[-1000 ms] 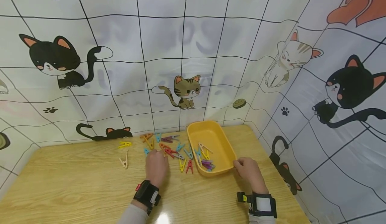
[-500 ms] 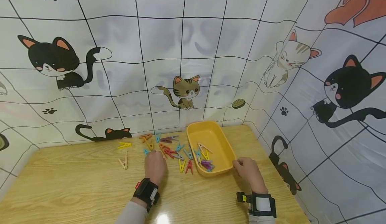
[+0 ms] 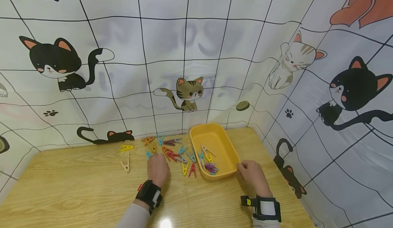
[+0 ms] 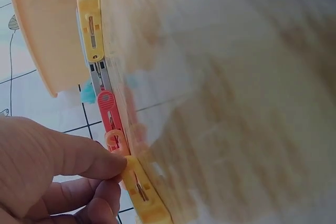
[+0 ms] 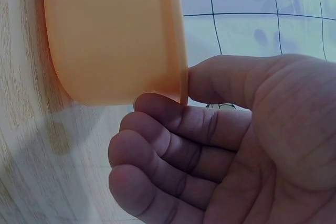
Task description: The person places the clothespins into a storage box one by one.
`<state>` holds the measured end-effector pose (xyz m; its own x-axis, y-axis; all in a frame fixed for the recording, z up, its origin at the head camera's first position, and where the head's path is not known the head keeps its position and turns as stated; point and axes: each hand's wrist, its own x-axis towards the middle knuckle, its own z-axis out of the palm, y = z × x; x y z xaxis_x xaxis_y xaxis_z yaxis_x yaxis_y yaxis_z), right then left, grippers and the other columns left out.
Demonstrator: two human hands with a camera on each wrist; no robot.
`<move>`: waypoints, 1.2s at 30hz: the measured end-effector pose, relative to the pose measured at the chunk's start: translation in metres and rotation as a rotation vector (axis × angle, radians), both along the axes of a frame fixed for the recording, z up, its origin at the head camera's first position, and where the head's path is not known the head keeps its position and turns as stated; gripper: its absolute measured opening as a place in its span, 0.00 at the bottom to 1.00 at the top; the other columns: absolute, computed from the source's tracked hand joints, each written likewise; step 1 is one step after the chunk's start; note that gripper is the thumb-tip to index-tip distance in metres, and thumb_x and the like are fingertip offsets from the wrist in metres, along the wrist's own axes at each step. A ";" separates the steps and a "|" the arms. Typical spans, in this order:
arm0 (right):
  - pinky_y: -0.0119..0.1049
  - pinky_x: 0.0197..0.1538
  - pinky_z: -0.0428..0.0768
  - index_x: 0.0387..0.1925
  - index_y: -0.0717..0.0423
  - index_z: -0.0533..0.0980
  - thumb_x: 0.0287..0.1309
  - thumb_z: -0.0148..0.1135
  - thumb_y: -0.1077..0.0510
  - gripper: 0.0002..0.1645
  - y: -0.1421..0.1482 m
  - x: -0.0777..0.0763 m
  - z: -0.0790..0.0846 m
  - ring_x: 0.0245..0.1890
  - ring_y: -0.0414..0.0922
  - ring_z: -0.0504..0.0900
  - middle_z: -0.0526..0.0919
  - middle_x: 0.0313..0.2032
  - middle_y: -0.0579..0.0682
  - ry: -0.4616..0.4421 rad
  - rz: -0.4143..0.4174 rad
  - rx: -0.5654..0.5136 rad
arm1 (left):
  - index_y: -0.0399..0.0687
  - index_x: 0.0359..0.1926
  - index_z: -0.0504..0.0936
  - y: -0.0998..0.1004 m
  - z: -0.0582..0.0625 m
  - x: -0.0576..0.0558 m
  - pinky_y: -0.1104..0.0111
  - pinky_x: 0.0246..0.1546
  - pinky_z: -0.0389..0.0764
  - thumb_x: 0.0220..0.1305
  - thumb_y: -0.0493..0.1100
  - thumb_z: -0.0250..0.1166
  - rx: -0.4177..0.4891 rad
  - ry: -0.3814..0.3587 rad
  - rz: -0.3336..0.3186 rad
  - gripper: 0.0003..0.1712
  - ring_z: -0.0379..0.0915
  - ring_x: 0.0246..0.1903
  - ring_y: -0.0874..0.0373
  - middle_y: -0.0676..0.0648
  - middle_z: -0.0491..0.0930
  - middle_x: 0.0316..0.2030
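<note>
In the left wrist view, my left hand [image 4: 58, 166] pinches the end of a yellow clothespin [image 4: 144, 195] between thumb and forefinger, low over the table. The head view shows this left hand [image 3: 158, 170] at the near edge of a loose cluster of coloured clothespins. On the right, my right hand [image 3: 252, 174] grips the near right corner of a yellow plastic tray [image 3: 228, 142]. Its thumb lies outside the tray rim [image 5: 181, 40] and the forefinger curls beneath it. Several clothespins [image 3: 211, 167] lie inside the tray.
Red [image 3: 192, 170] and yellow clothespins [image 3: 185, 168] lie close to the tray's left side. A cream clothespin [image 3: 126, 164] and a yellow clothespin [image 3: 127, 147] lie apart at left. A cat-printed sheet [image 3: 165, 50] hangs behind the wooden table [image 3: 76, 187].
Both hands stay almost where they were, and the tray and clothespins look unmoved. The head view has shifted only slightly.
</note>
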<state>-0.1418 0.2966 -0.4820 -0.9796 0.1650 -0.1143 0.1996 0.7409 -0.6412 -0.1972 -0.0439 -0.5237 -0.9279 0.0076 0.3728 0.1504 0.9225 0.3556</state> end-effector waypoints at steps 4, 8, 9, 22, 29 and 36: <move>0.37 0.29 0.67 0.31 0.62 0.79 0.72 0.55 0.55 0.17 0.000 0.000 0.000 0.24 0.45 0.70 0.72 0.21 0.48 -0.003 0.001 -0.001 | 0.31 0.18 0.81 0.000 0.001 0.001 0.51 0.27 0.80 0.54 0.25 0.69 0.013 -0.017 -0.005 0.11 0.77 0.24 0.42 0.37 0.76 0.21; 0.37 0.29 0.66 0.31 0.62 0.79 0.73 0.55 0.54 0.17 0.000 0.000 0.000 0.25 0.45 0.70 0.72 0.21 0.48 -0.004 0.000 -0.002 | 0.31 0.17 0.80 0.000 0.003 0.003 0.53 0.26 0.78 0.53 0.25 0.69 0.017 0.015 -0.022 0.11 0.76 0.23 0.43 0.39 0.75 0.20; 0.37 0.29 0.66 0.31 0.62 0.79 0.73 0.55 0.54 0.17 0.000 0.000 0.000 0.25 0.45 0.70 0.72 0.21 0.48 -0.004 0.000 -0.002 | 0.31 0.16 0.80 0.001 0.003 0.003 0.54 0.26 0.77 0.53 0.25 0.69 0.019 0.033 -0.030 0.12 0.75 0.22 0.44 0.40 0.74 0.19; 0.37 0.28 0.66 0.29 0.62 0.79 0.71 0.55 0.55 0.17 0.000 0.000 0.001 0.24 0.45 0.70 0.72 0.20 0.48 -0.002 -0.001 -0.009 | 0.42 0.17 0.74 0.025 0.029 0.011 0.64 0.27 0.68 0.58 0.24 0.67 0.149 0.187 -0.211 0.18 0.66 0.21 0.53 0.46 0.69 0.19; 0.37 0.29 0.66 0.30 0.62 0.79 0.72 0.55 0.55 0.17 -0.001 0.000 0.001 0.24 0.45 0.70 0.71 0.21 0.48 -0.007 -0.006 -0.012 | 0.42 0.22 0.79 0.045 0.043 0.016 0.66 0.28 0.66 0.63 0.27 0.67 0.185 0.229 -0.287 0.14 0.63 0.23 0.56 0.48 0.69 0.22; 0.37 0.28 0.66 0.29 0.62 0.78 0.72 0.55 0.55 0.18 -0.001 0.000 0.001 0.24 0.45 0.70 0.71 0.20 0.48 -0.002 -0.007 -0.014 | 0.42 0.25 0.81 0.066 0.052 0.020 0.65 0.31 0.70 0.64 0.29 0.70 0.185 0.236 -0.348 0.11 0.67 0.27 0.55 0.48 0.69 0.25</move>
<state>-0.1414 0.2955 -0.4809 -0.9782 0.1706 -0.1182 0.2061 0.7302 -0.6514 -0.1771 0.0220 -0.4718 -0.7715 0.2165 0.5983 0.5365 0.7270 0.4286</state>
